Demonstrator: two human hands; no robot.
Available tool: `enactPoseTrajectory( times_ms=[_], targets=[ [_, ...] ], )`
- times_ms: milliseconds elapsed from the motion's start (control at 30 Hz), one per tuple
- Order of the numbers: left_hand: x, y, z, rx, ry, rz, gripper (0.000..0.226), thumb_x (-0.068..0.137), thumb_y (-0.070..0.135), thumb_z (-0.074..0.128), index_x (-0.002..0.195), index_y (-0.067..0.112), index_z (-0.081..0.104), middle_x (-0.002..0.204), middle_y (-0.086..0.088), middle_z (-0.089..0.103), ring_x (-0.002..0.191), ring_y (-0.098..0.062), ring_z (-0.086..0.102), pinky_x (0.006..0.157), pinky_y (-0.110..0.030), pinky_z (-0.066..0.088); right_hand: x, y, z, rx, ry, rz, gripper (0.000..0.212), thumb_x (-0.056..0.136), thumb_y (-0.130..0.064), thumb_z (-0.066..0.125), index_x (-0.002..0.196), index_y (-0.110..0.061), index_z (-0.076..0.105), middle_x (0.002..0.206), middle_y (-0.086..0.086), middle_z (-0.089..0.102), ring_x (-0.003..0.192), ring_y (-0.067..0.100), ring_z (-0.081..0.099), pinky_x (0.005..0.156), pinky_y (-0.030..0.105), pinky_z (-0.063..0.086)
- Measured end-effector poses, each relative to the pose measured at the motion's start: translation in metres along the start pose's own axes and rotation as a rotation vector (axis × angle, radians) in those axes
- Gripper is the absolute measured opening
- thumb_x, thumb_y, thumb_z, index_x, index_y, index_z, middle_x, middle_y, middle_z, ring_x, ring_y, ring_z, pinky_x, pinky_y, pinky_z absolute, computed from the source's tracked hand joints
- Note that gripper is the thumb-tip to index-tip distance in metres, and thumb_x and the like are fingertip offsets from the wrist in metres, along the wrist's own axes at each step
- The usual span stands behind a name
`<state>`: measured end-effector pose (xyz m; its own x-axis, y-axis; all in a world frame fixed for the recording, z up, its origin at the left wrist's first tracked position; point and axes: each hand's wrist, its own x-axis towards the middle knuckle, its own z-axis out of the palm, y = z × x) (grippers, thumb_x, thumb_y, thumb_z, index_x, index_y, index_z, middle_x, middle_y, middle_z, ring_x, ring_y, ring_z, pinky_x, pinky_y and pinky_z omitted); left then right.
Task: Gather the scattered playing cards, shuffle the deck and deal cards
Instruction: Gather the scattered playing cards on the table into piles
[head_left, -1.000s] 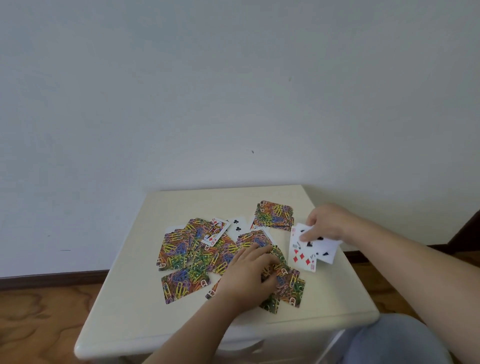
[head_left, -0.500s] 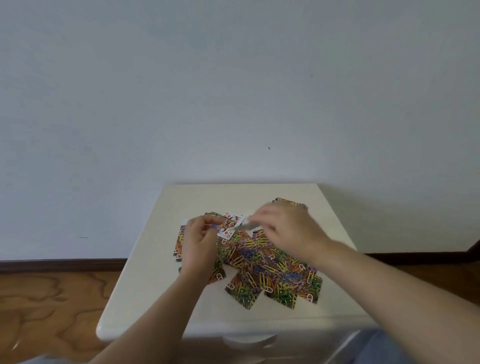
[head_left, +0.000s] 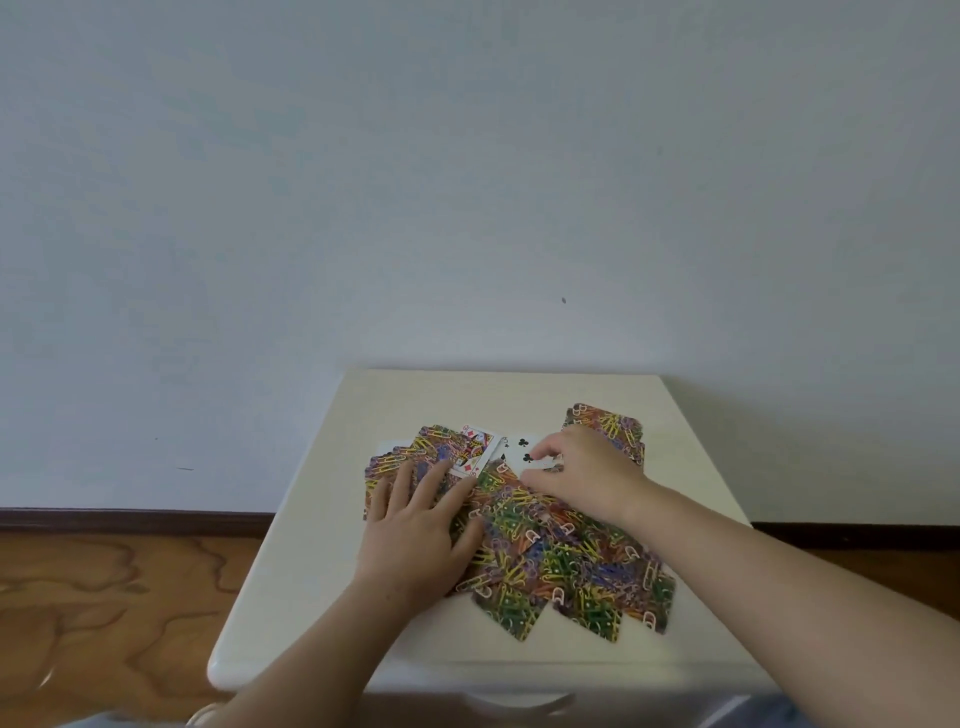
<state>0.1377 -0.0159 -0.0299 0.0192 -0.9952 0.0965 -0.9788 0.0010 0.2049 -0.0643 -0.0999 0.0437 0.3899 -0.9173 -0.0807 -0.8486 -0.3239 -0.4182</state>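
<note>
Playing cards with colourful paperclip-pattern backs (head_left: 561, 566) lie spread and overlapping over the middle of a small cream table (head_left: 322, 571). Two lie face up at the far side: a red queen of diamonds (head_left: 475, 448) and a clubs card (head_left: 521, 451). My left hand (head_left: 421, 525) lies flat, fingers spread, on the left part of the spread. My right hand (head_left: 582, 478) rests fingers-down on the cards just right of the clubs card, its fingertips touching that card's edge. A small stack of face-down cards (head_left: 618, 423) shows behind the right hand, partly hidden.
The table stands against a pale wall (head_left: 467, 182). A dark skirting board (head_left: 130, 519) and wooden floor (head_left: 104, 613) lie to the left. The table's rounded front edge (head_left: 467, 675) is near my body.
The white face-up cards my right hand held a second ago are gone from it. Both hands came down flat onto the spread, and the camera view shifted left.
</note>
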Motion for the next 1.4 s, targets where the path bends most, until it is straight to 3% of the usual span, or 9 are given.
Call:
enactPoseTrajectory(
  times_ms=[233, 533, 733, 800, 933, 1067, 1233, 1333, 1400],
  targets=[
    [-0.001, -0.002, 0.005, 0.028, -0.013, -0.08, 0.073, 0.085, 0.078, 0.006, 0.153, 0.05, 0.005, 0.168, 0.005, 0.0, 0.152, -0.03, -0.014, 0.121, -0.05, -0.01, 0.066, -0.031, 0.023, -0.196, -0.128, 0.173, 0.103, 0.066, -0.083, 0.059, 0.15, -0.029, 0.032, 0.146, 0.014, 0.039, 0.135, 0.039, 0.038, 0.105, 0.05, 0.038],
    [0.0, 0.0, 0.011, -0.005, 0.037, -0.046, 0.074, 0.086, 0.077, 0.011, 0.154, 0.049, 0.002, 0.167, 0.014, 0.001, 0.152, -0.024, -0.014, 0.122, -0.047, -0.009, 0.086, -0.045, 0.022, -0.128, -0.192, 0.299, 0.094, 0.062, -0.069, 0.078, 0.133, -0.012, 0.057, 0.137, 0.014, 0.048, 0.127, 0.035, 0.047, 0.104, 0.045, 0.045],
    [-0.001, 0.0, 0.011, -0.016, 0.051, -0.002, 0.073, 0.087, 0.076, 0.007, 0.154, 0.047, 0.009, 0.166, 0.016, 0.005, 0.152, -0.018, -0.011, 0.123, -0.043, -0.008, 0.076, -0.037, 0.021, 0.309, -0.102, 0.198, 0.051, 0.076, -0.02, 0.083, 0.119, -0.009, 0.058, 0.124, 0.012, 0.064, 0.111, 0.03, 0.062, 0.098, 0.045, 0.051],
    [-0.001, 0.0, 0.009, -0.011, 0.043, 0.017, 0.072, 0.087, 0.075, 0.005, 0.154, 0.048, 0.007, 0.166, 0.016, 0.004, 0.152, -0.017, -0.012, 0.122, -0.042, -0.01, 0.071, -0.038, 0.023, 0.326, -0.111, 0.189, 0.066, 0.074, -0.034, 0.085, 0.127, -0.011, 0.054, 0.131, 0.012, 0.059, 0.117, 0.03, 0.058, 0.099, 0.043, 0.049],
    [-0.001, -0.001, 0.007, -0.008, 0.004, 0.034, 0.067, 0.086, 0.077, 0.004, 0.15, 0.057, -0.001, 0.167, 0.012, -0.003, 0.151, -0.022, -0.017, 0.122, -0.046, -0.01, 0.069, -0.041, 0.027, -0.03, -0.124, 0.278, 0.099, 0.06, -0.068, 0.079, 0.136, -0.012, 0.051, 0.137, 0.014, 0.051, 0.124, 0.034, 0.053, 0.102, 0.046, 0.049],
    [-0.002, -0.001, 0.006, -0.005, -0.015, 0.031, 0.065, 0.084, 0.08, 0.006, 0.147, 0.063, -0.002, 0.167, 0.007, -0.008, 0.151, -0.028, -0.02, 0.121, -0.049, -0.011, 0.074, -0.04, 0.026, 0.041, -0.131, 0.332, 0.082, 0.066, -0.055, 0.083, 0.127, -0.006, 0.06, 0.123, 0.016, 0.064, 0.11, 0.031, 0.062, 0.092, 0.041, 0.054],
    [-0.003, 0.001, 0.007, -0.059, 0.051, -0.038, 0.08, 0.085, 0.078, 0.013, 0.153, 0.046, -0.013, 0.168, 0.004, -0.005, 0.151, -0.024, -0.019, 0.121, -0.045, -0.012, 0.078, -0.03, 0.006, 0.376, 0.156, 0.287, 0.032, 0.08, -0.025, 0.079, 0.097, -0.009, 0.057, 0.094, 0.007, 0.06, 0.087, 0.027, 0.058, 0.069, 0.036, 0.043],
    [-0.004, 0.001, 0.004, -0.118, 0.13, -0.062, 0.086, 0.086, 0.076, 0.017, 0.154, 0.035, -0.017, 0.167, 0.001, -0.011, 0.15, -0.02, -0.02, 0.122, -0.041, -0.009, 0.071, -0.034, -0.007, 0.531, 0.3, 0.064, 0.026, 0.081, -0.025, 0.078, 0.077, -0.019, 0.052, 0.076, -0.002, 0.052, 0.07, 0.021, 0.049, 0.057, 0.031, 0.035],
    [-0.006, 0.0, -0.002, -0.235, 0.242, -0.06, 0.084, 0.091, 0.068, 0.023, 0.157, 0.028, -0.008, 0.167, -0.001, -0.008, 0.152, -0.017, -0.016, 0.124, -0.039, -0.003, 0.057, -0.039, -0.012, 0.435, 0.148, -0.154, 0.027, 0.074, -0.043, 0.078, 0.077, -0.031, 0.054, 0.08, -0.013, 0.054, 0.066, 0.006, 0.051, 0.054, 0.023, 0.039]
  ],
)
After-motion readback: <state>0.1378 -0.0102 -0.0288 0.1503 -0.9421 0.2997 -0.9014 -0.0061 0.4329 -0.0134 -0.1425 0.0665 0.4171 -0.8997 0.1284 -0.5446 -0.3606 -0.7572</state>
